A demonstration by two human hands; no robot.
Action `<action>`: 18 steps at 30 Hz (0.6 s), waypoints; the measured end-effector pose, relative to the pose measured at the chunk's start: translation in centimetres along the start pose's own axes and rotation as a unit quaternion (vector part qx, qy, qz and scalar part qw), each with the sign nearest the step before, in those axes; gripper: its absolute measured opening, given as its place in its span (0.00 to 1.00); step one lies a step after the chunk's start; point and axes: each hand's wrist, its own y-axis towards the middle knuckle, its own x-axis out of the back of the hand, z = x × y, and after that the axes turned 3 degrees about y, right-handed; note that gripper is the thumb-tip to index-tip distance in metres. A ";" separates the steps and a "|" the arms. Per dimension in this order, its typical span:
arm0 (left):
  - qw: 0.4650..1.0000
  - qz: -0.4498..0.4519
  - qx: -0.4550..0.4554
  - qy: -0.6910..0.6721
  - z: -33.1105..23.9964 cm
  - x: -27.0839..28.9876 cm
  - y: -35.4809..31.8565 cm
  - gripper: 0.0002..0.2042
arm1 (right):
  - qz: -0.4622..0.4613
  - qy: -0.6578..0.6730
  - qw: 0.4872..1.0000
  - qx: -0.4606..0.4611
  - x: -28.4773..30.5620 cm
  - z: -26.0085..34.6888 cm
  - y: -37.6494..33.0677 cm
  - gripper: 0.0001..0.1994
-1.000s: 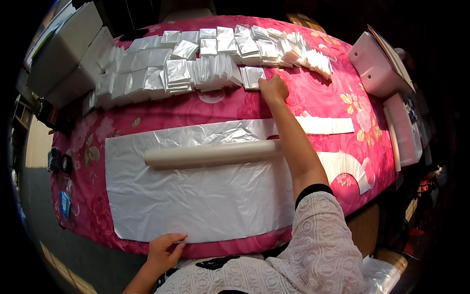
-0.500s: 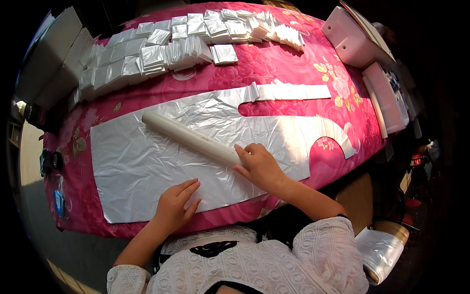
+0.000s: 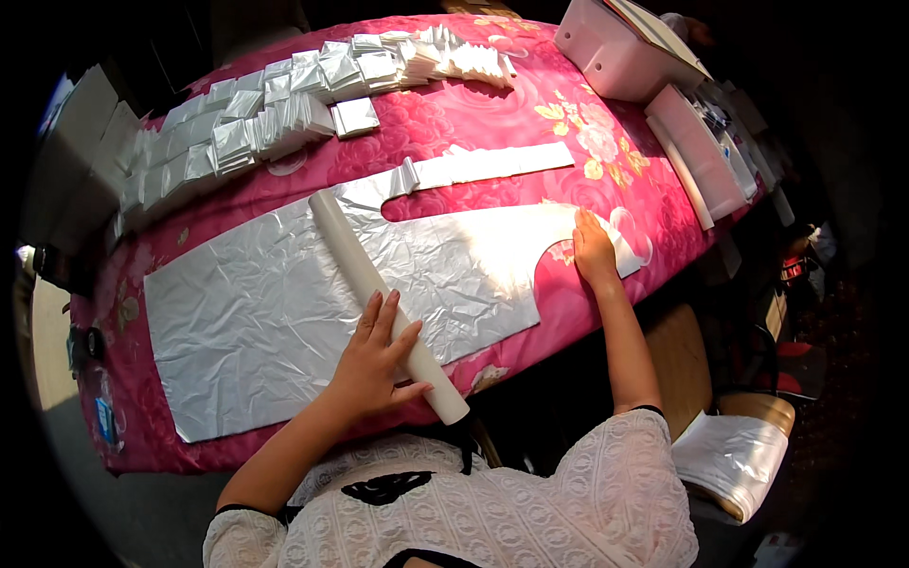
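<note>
Hard bright sunlight, glare off the foil sheet [image 3: 284, 312], deep black fisheye rim, edges bent.

Silver foil sheet [image 3: 284, 312], white roll [image 3: 379, 293], pink floral-patterned tablecloth [image 3: 492, 114].
</note>
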 end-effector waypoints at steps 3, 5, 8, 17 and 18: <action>1.000 0.003 -0.011 -0.015 -0.8 0.1 0.7 0.33 | -0.031 -0.034 0.999 -0.026 1.4 -2.3 0.2 0.13; 1.000 0.010 -0.020 -0.005 -0.9 0.0 1.1 0.34 | -0.052 -0.044 0.997 -0.021 2.0 -2.3 0.1 0.09; 0.999 0.028 -0.023 -0.006 -1.1 0.7 1.3 0.33 | -0.100 -0.012 0.995 0.008 2.9 2.6 0.2 0.06; 0.701 -0.062 0.323 -0.633 -1.2 2.2 0.3 0.19 | 0.188 0.398 0.878 0.191 3.0 28.6 -6.2 0.11; 0.664 -0.031 0.359 -0.655 -0.3 3.3 -0.2 0.19 | 0.205 0.394 0.857 0.261 2.9 29.6 -6.7 0.13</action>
